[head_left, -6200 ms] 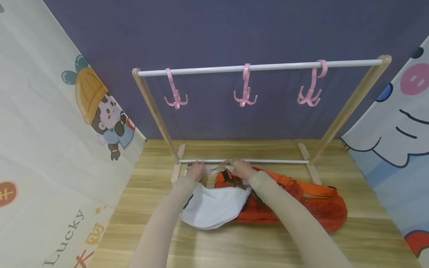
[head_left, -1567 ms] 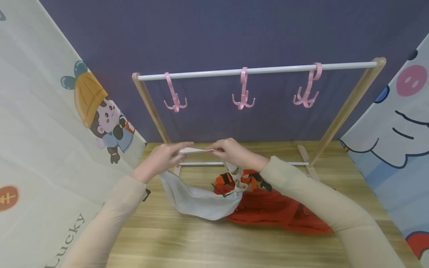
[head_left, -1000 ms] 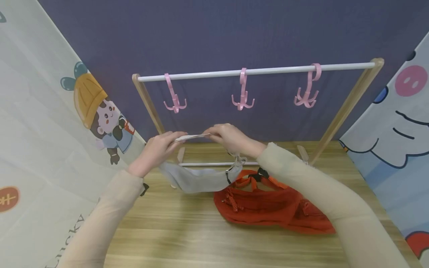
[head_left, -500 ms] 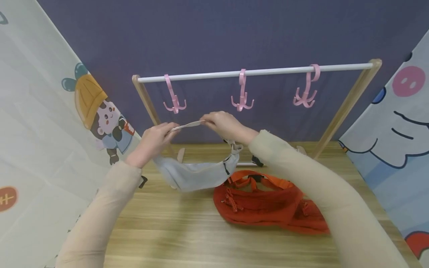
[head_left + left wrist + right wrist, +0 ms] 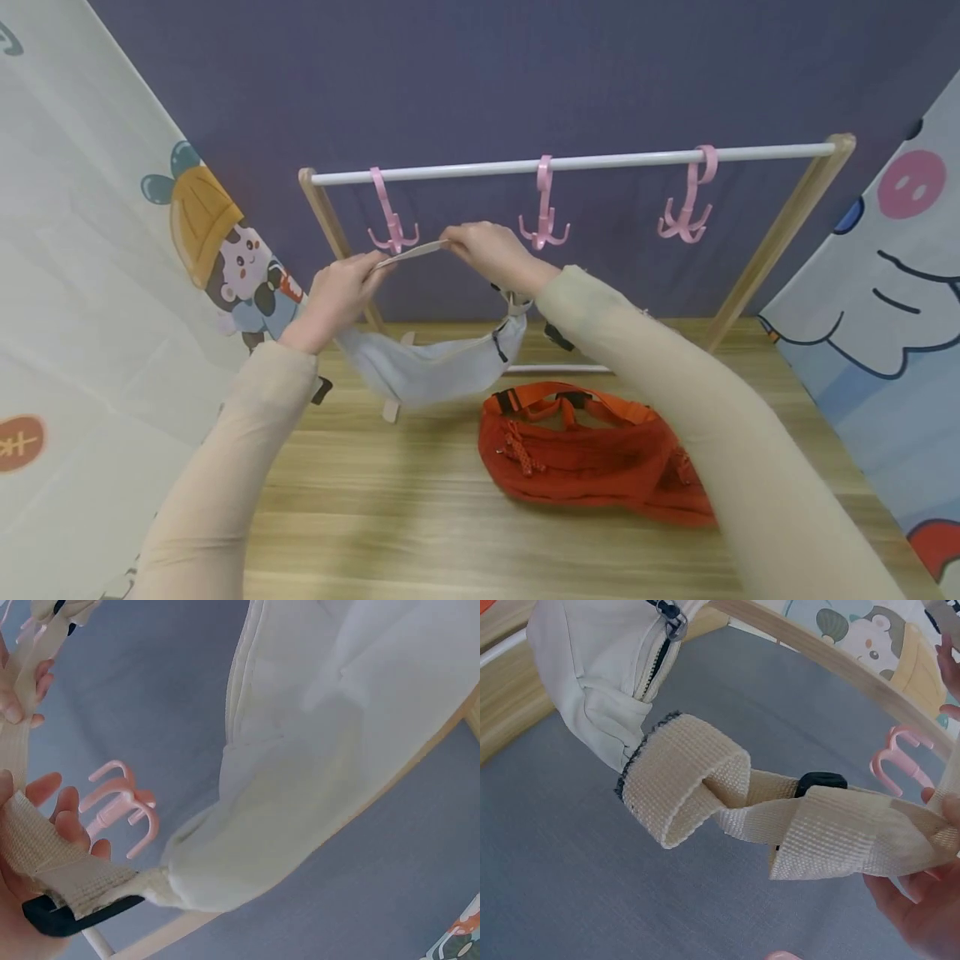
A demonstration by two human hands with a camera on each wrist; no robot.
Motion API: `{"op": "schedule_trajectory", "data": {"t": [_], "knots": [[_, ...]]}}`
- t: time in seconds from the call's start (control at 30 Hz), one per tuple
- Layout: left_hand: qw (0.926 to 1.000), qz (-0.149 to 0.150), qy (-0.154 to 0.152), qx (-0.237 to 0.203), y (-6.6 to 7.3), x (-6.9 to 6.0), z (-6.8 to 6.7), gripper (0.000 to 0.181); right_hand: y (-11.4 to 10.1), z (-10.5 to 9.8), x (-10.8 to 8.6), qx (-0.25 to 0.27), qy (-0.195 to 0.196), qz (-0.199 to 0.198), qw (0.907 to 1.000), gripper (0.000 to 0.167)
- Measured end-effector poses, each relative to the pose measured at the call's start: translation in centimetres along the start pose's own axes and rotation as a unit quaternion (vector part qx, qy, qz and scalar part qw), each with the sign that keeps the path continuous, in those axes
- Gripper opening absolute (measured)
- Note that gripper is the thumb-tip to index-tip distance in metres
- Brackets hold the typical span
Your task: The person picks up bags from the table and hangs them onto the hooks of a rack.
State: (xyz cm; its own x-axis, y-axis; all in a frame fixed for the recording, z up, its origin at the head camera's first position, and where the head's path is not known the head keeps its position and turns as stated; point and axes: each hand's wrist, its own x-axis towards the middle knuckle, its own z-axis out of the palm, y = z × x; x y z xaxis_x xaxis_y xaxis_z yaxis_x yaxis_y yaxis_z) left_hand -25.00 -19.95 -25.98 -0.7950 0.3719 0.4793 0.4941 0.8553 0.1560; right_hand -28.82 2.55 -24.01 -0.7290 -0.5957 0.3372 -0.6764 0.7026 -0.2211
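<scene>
A white waist bag [image 5: 435,367] hangs in the air by its cream strap [image 5: 412,252], in front of the rack's left half. The left hand [image 5: 341,292] pinches one part of the strap, just below the left pink hook [image 5: 394,229]. My right hand [image 5: 491,254] pinches the strap further right, left of and below the middle pink hook [image 5: 543,225]. In the left wrist view the strap [image 5: 45,840] crosses the left palm beside a black buckle [image 5: 67,915]. The right wrist view shows the strap [image 5: 832,832] folded and looped beside the right fingers.
A white rail [image 5: 622,161] on wooden posts carries the hooks, with a third pink hook [image 5: 686,212] at the right. Red waist bags [image 5: 592,458] with orange straps lie on the wooden table [image 5: 360,517], partly under the right forearm. Printed cloths stand at both sides.
Both hands have risen from the table with the white bag, which has come off the red ones. Over the last half second they moved slightly further up and the bag followed.
</scene>
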Motion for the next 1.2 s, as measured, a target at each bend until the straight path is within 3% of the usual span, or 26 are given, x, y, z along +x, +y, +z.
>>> {"op": "schedule_trajectory", "data": {"t": [0.3,0.5,0.7,0.97,1.2], "knots": [[0.9995,-0.021,0.025,0.006,-0.3,1.1,-0.5,0.026,0.1,-0.3,1.8,-0.009,0.033,0.026,0.9991,0.025],[0.9980,-0.056,0.027,0.014,-0.6,2.0,-0.5,0.030,0.2,-0.1,2.9,-0.020,0.040,0.047,0.9979,0.027],[0.9958,-0.081,0.038,0.016,-1.0,2.7,-0.3,0.032,0.3,0.6,4.1,-0.029,0.039,0.068,0.9965,0.027],[0.9927,-0.117,0.022,0.016,-1.8,2.8,0.3,0.033,0.1,1.4,5.3,-0.044,0.010,0.089,0.9950,0.026],[0.9913,-0.129,0.019,0.020,-2.2,2.8,0.7,0.031,0.0,1.7,6.0,-0.070,-0.001,0.090,0.9934,0.023]]}}
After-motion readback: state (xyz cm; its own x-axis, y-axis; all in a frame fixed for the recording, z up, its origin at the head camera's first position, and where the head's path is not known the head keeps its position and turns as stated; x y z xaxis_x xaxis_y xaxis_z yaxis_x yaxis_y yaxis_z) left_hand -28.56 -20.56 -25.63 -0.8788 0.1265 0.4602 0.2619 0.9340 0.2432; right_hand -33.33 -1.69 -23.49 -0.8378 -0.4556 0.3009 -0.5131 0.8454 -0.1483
